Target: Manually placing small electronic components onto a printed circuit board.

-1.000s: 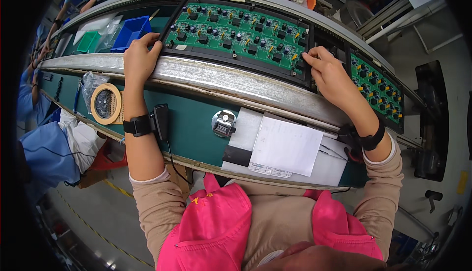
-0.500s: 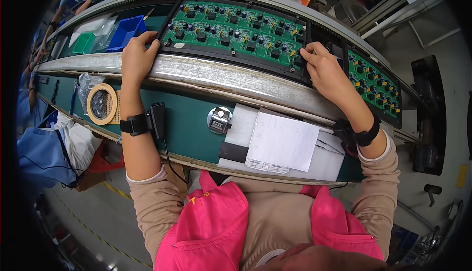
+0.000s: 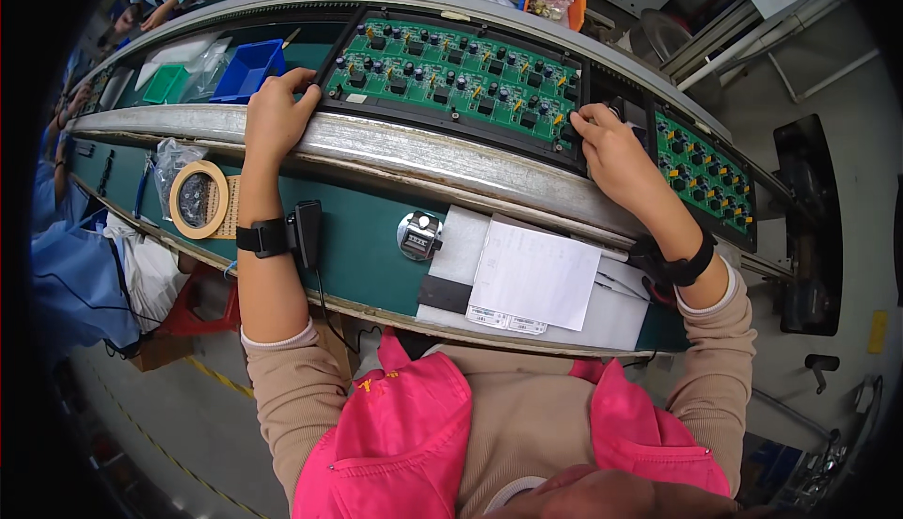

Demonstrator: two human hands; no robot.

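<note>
A long black tray frame lies on the conveyor line and carries a green circuit board panel, filled with rows of black, purple and yellow parts. My left hand grips the frame's left end, the fingers curled over the edge and partly hidden. At the other end, my right hand pinches the frame's right edge near its front corner. A second circuit board panel in a black frame sits farther right. Close to my left hand stands a blue bin.
A metal rail runs along the conveyor's near side. On the green bench lie a tape roll, a tally counter, paper sheets and tweezers. Behind are a green bin and an orange bin. Co-workers sit at left.
Both hands keep hold of the frame, which has shifted slightly to the right at its left end. The whole view has moved a little. A co-worker's hands at upper left have moved.
</note>
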